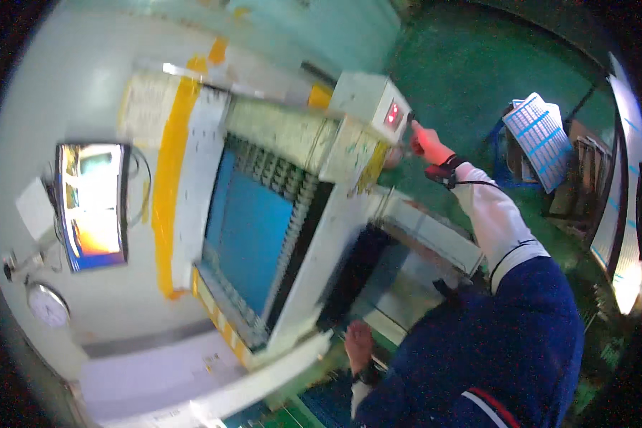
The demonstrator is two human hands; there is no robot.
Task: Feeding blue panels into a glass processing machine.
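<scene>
My right hand reaches out to the white control box, its fingers curled at a small dark knob on the face of the box. Beside that knob glows a red digital display. Lower down, my left hand hangs near the front of the machine, next to a pale rail; its fingers are blurred and I see nothing in them. Both wrists carry dark bands. Under the box stands the machine with a blue conveyor bed, edged by rows of dark rollers or links.
On the left wall hang a lit monitor and a round clock. Yellow tape runs along a white panel. At the right, a white sheet with blue stripes leans above the green floor. A grey-topped unit adjoins the machine.
</scene>
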